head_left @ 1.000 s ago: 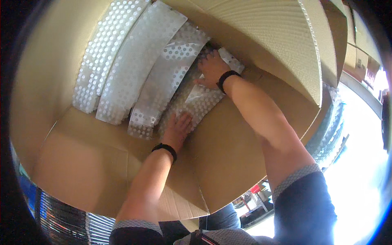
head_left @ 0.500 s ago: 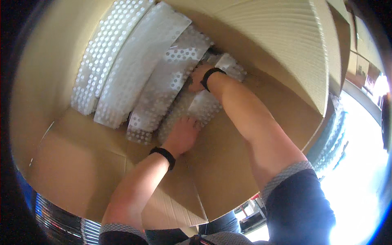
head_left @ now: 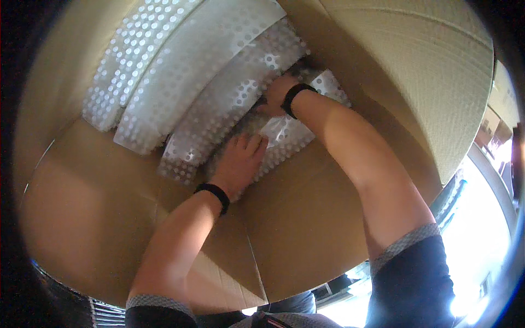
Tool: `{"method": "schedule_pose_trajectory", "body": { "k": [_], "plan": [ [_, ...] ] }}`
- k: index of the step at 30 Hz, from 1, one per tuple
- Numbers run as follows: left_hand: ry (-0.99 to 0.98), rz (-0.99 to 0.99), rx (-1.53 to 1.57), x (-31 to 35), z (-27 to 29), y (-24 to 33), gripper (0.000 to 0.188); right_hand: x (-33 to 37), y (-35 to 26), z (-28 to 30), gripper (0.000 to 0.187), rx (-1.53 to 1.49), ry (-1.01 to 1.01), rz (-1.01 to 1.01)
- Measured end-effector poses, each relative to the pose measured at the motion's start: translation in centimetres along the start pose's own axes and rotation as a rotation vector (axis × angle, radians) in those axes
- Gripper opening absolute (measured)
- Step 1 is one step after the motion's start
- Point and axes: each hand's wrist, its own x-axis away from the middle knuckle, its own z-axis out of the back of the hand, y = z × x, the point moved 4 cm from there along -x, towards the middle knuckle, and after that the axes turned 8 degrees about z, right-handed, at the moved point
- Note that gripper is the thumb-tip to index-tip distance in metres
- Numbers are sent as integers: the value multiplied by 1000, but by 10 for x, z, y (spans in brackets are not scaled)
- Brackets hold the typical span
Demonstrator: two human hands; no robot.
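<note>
Several flat packages in clear bubble wrap stand side by side in a big cardboard box [head_left: 202, 235]. The rightmost bubble-wrapped package [head_left: 295, 134] lies under both my hands. My left hand [head_left: 239, 164] rests on its near end, fingers apart and slightly bent on the wrap. Farther off, my right hand [head_left: 280, 94] reaches into the dark gap between this package and the neighbouring bubble-wrapped package [head_left: 235, 90]; its fingertips are hidden there. What lies inside the wrap cannot be made out.
Two more bubble-wrapped packages, a wide pale one [head_left: 191, 60] and one by the left wall [head_left: 131, 54], fill the box's left side. A tall cardboard flap [head_left: 426, 71] rises on the right. Beyond it is bright glare.
The view has shifted, bringing the box and packages a little closer. My left hand has slid slightly up along the package, its fingers now more spread. My right hand stays at the gap.
</note>
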Motion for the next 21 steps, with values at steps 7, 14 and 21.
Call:
{"method": "schedule_pose_trajectory", "body": {
  "k": [7,14,21],
  "plan": [
    [-79,8,-54,-4,-2,7,56,21,8,17,69,-71,-91,-179],
    [45,63,-237,-4,-7,-5,58,37,16,28,63,-175,68,-111],
    [-39,-34,-242,17,35,10,59,117,-11,56,44,-317,301,84]
  ]
}}
